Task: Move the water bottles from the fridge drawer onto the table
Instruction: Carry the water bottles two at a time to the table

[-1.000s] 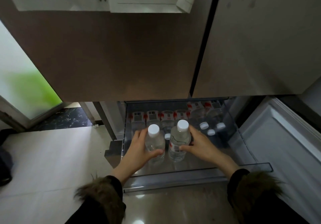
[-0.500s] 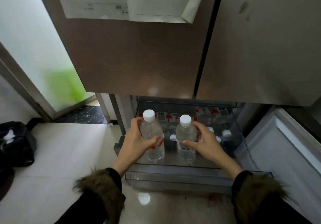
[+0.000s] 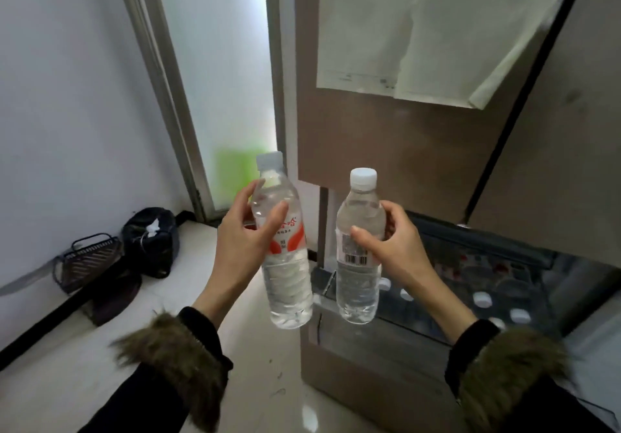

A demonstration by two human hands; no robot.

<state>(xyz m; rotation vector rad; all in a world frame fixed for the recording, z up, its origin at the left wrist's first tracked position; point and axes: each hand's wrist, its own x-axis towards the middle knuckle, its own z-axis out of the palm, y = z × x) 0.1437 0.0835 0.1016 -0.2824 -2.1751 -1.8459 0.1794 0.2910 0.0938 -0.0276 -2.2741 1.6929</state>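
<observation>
One head-worn wide-angle view only, so nothing shared with a second view. Looks forward and down from standing height, turned partly leftward of the fridge front, whose brown doors fill the upper right. Close to the hands: left hand and right hand at frame centre, each gripping a bottle, left bottle and right bottle. Open fridge drawer low at the right edge, below the hands. Pale floor at lower left, wall and frosted door beyond, lines bowed by the lens.
</observation>
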